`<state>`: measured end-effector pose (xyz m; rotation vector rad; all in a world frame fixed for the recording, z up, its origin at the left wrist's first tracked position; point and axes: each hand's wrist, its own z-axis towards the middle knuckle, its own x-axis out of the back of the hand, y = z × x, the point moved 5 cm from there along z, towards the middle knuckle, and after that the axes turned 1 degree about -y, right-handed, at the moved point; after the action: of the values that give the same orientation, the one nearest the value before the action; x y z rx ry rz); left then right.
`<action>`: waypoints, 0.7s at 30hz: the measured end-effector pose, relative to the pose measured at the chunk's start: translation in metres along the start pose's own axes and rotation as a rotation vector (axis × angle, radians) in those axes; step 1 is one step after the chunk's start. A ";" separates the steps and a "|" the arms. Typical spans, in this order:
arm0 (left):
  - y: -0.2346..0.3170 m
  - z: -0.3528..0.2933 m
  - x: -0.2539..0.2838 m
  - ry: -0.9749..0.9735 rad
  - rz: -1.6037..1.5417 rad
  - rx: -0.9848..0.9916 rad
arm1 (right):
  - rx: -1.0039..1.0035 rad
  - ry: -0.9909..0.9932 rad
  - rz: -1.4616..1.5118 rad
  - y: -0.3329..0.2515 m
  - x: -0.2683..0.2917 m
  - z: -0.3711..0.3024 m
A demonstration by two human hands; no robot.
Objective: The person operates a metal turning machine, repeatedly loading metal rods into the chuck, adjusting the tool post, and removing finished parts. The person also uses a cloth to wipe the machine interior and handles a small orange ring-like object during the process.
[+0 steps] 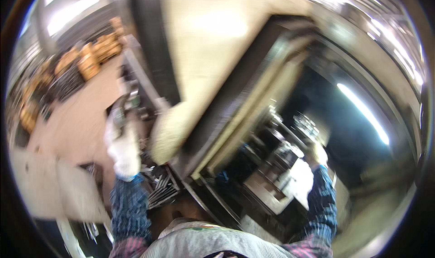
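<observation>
My left hand [123, 151], in a white glove, is stretched out to the left of the machine. A smeared grey metal part [119, 117] lies within its grip, beside shiny metal pieces [134, 92] on a narrow dark stand. My right hand [302, 178], also gloved, reaches through the machine's opening, close to a shiny metal fixture [285, 153]. Another bright round metal piece [306, 125] sits just beyond it. Motion blur hides the right fingers, so I cannot make out whether they hold anything.
A bright tube lamp [362, 113] lights the machine's inside. The dark door frame [235, 90] stands between my arms. Thin metal strips [163, 188] lie below my left arm. Yellow-orange parts [88, 60] are heaped across the brown floor [74, 117], and a pale panel [59, 183] stands at the left.
</observation>
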<state>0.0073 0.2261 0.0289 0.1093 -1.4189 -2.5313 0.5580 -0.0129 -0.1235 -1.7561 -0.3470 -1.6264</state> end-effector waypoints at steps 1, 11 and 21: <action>-0.002 -0.002 -0.009 -0.038 -0.055 0.161 | -0.004 -0.033 -0.014 -0.003 0.006 -0.004; -0.003 0.002 -0.026 -0.024 -0.281 0.009 | 0.084 -0.152 0.506 0.033 -0.063 0.052; 0.001 0.006 -0.021 -0.032 -0.064 -0.096 | 0.298 -0.215 -0.348 -0.014 -0.037 0.048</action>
<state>0.0269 0.2357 0.0314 0.0987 -1.3223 -2.6597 0.5798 0.0376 -0.1521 -1.7066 -0.9921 -1.5185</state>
